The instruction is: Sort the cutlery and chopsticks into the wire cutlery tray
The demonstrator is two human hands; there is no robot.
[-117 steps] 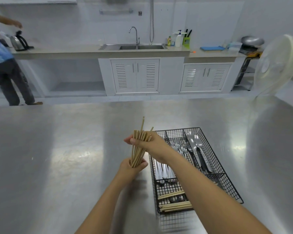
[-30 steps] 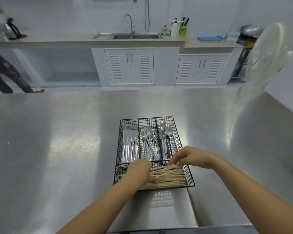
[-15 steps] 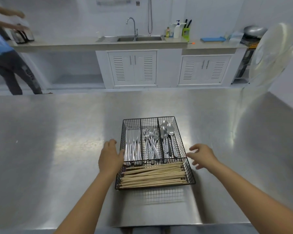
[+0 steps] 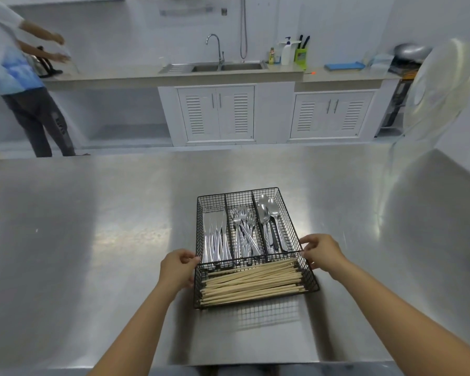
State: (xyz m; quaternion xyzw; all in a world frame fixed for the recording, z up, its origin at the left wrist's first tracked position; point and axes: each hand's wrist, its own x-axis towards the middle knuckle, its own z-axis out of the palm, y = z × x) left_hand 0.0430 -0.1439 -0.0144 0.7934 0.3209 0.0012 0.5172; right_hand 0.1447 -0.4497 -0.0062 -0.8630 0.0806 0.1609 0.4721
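A black wire cutlery tray (image 4: 293, 215) sits on the steel table near the front edge. Its three long compartments hold knives (image 4: 215, 240) on the left, forks (image 4: 243, 232) in the middle and spoons (image 4: 272, 221) on the right. The front cross compartment is filled with wooden chopsticks (image 4: 253, 282) lying sideways. My left hand (image 4: 177, 268) grips the tray's left rim, thumb over the wire. My right hand (image 4: 322, 251) pinches the right rim at the divider.
The steel table (image 4: 92, 226) stretches wide around the tray. A white fan (image 4: 442, 88) stands at the right. Behind is a counter with a sink (image 4: 225, 67), bottles and cabinets. A person (image 4: 19, 77) stands at the far left counter by a kettle.
The chopsticks went from my hands into the front compartment. My hands left the chopsticks, spread to the sides, and now close on the tray's left and right rims.
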